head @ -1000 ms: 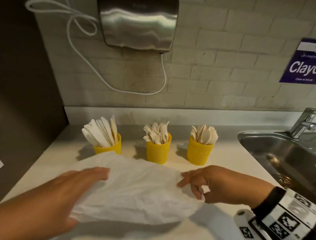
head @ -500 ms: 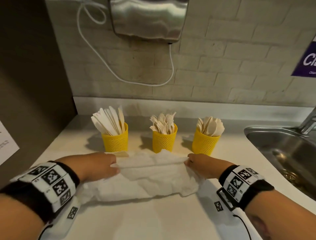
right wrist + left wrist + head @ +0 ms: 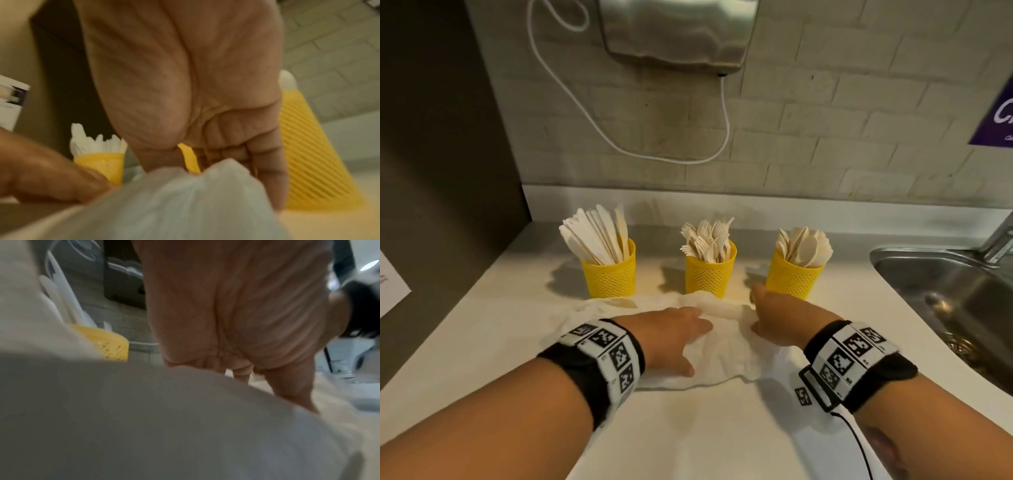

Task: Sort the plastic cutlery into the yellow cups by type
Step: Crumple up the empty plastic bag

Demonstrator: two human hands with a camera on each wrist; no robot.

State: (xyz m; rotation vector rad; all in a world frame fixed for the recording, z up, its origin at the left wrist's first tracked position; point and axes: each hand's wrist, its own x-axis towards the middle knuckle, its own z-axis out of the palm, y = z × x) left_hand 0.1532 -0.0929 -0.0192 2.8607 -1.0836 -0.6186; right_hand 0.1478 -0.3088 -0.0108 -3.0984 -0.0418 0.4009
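Three yellow mesh cups stand in a row at the back of the white counter (image 3: 705, 438). The left cup (image 3: 609, 277) holds knives, the middle cup (image 3: 710, 270) forks, the right cup (image 3: 792, 277) spoons. Just in front of them lies a crumpled white cloth (image 3: 722, 356). My left hand (image 3: 678, 329) lies on its middle and grips it, with the fingertips buried in the folds. My right hand (image 3: 774, 318) grips the cloth's right edge beside the spoon cup; the right wrist view shows the cloth (image 3: 185, 203) bunched up against its curled fingers. No loose cutlery is plainly visible.
A steel sink (image 3: 945, 291) with a tap (image 3: 1000, 240) lies at the right. A dark panel (image 3: 441, 137) closes off the left side. A hand dryer (image 3: 678, 31) with a white cable hangs on the brick wall above the cups.
Both hands have slid forward and inward over the cloth. The cloth is now bunched into a smaller heap close to the cups. The head view has moved nearer.
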